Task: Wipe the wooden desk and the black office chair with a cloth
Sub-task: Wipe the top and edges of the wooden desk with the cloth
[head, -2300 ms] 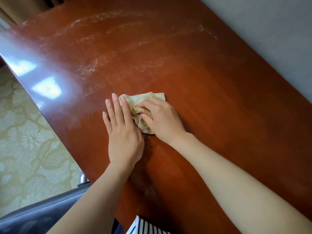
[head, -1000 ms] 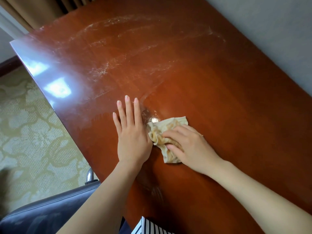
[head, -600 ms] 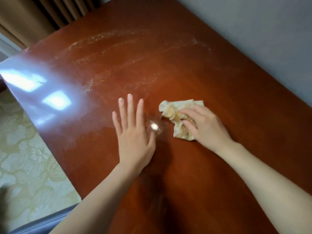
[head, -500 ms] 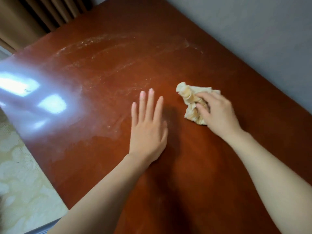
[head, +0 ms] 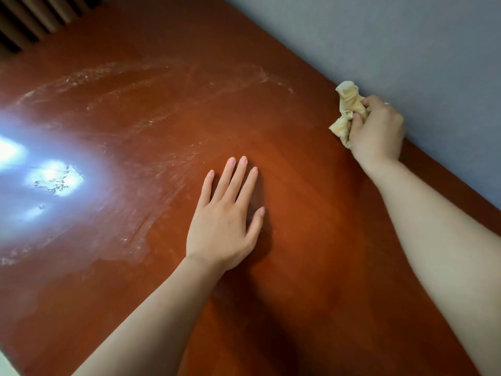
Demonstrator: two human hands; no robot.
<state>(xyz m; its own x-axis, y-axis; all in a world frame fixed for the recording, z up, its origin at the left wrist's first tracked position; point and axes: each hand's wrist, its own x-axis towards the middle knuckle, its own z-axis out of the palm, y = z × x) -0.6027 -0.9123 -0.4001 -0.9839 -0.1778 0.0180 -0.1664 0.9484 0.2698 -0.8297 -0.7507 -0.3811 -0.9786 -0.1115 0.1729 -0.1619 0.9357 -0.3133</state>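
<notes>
Head camera, looking down: we see a glossy reddish-brown wooden desk (head: 311,280) that fills most of the view. Nearest to us, the left forearm (head: 162,316) comes in from the bottom left and crosses the wood. The left hand (head: 225,223) lies palm down near the middle of the desk, fingers straight and slightly spread, thumb out to the right. It holds nothing.

To the left of that hand the surface looks hazy under a pale film. A bright white patch of reflected light (head: 54,177) sits at the far left.

Farther off and to the right, the right forearm (head: 447,253) stretches along the desk's right side. The right hand (head: 376,128) is clenched around a crumpled pale yellow cloth (head: 348,109), and bunched folds stick out above and below the fist. The cloth sits at the desk's edge, right where the wood meets a grey wall (head: 393,44). We cannot tell whether it touches the wall.

Beyond the left hand, curved whitish streaks (head: 176,77) arc across the far part of the desk. In the top left corner, dark brown curtain pleats (head: 29,20) hang behind the desk.
</notes>
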